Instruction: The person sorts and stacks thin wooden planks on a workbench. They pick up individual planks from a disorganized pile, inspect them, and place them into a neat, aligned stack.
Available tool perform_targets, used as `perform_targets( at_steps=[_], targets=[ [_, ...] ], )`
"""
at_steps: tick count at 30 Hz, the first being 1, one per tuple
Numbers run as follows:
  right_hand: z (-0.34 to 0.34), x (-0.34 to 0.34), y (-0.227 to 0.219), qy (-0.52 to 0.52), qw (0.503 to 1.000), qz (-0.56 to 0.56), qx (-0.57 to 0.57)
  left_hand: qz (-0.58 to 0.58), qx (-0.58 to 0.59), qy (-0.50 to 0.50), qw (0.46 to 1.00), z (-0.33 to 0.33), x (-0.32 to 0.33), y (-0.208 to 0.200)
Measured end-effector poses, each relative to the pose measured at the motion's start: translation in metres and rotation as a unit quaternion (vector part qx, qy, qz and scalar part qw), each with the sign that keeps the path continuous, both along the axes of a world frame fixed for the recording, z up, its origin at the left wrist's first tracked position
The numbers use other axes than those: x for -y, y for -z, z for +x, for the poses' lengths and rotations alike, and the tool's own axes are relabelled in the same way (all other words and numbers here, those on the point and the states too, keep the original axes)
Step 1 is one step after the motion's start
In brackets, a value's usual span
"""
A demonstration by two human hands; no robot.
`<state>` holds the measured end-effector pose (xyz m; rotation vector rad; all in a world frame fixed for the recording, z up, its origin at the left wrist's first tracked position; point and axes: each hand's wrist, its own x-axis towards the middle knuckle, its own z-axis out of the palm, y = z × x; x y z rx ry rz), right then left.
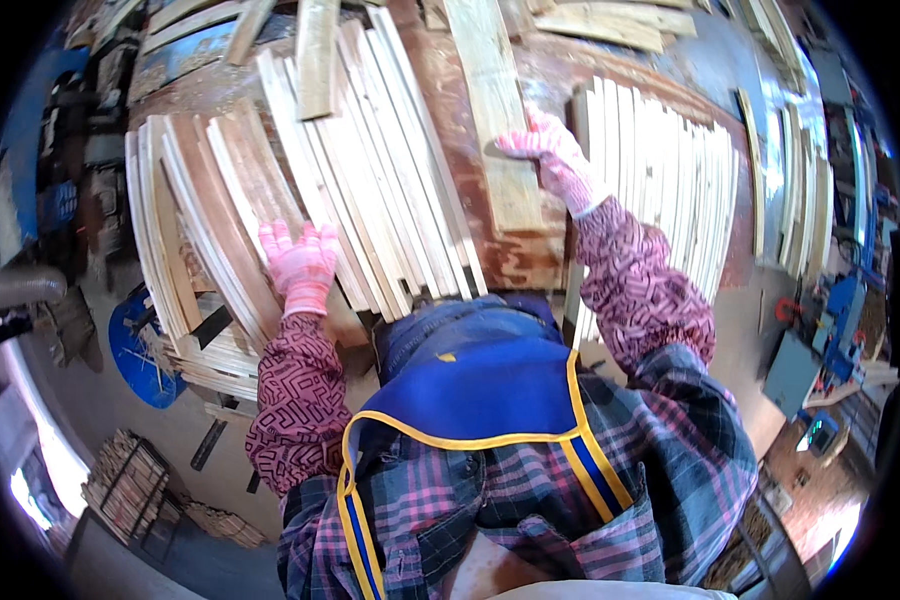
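In the head view, the right hand (562, 168), wearing a pink glove, is lying at one o'clock from the centre. One finger or the thumb is stretching across the face of a wide pale board (500, 110), and the others are pointing toward twelve at its right edge; whether they are grasping it, I cannot tell. The board is running from twelve o'clock down toward the centre, over the reddish-brown tabletop (448, 105).

The left hand (305, 270), also gloved in pink, is resting at nine to ten o'clock, its fingers (280, 237) spreading loosely, released, over the left bundle of strips (210, 190). At eleven, pale strips (370, 170) are lying side by side, with a shorter board (317, 60) resting on them. At two, another row of strips (660, 180) is filling the space just right of the right hand. A blue apron (470, 390) is covering the person's front at six.
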<state>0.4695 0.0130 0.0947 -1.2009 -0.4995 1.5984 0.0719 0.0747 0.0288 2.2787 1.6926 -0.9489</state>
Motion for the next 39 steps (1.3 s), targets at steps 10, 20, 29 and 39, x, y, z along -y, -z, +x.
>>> perform_targets(
  at_steps=[10,20,29,39],
  targets=[
    [-0.064,-0.023,-0.009,-0.085,0.994,0.02,-0.059,-0.268,0.593,-0.45,0.611,-0.064,-0.012,0.048],
    [-0.196,-0.043,0.019,-0.124,0.987,0.103,0.016,-0.203,0.636,-0.483,0.568,-0.074,-0.015,0.019],
    [-0.267,-0.057,0.049,-0.32,0.868,0.048,0.377,0.002,0.455,-0.473,0.755,-0.062,0.007,0.02],
    [-0.073,-0.181,0.034,0.101,0.621,-0.073,0.774,0.173,0.049,-0.236,0.955,-0.013,0.04,-0.038]
  ],
)
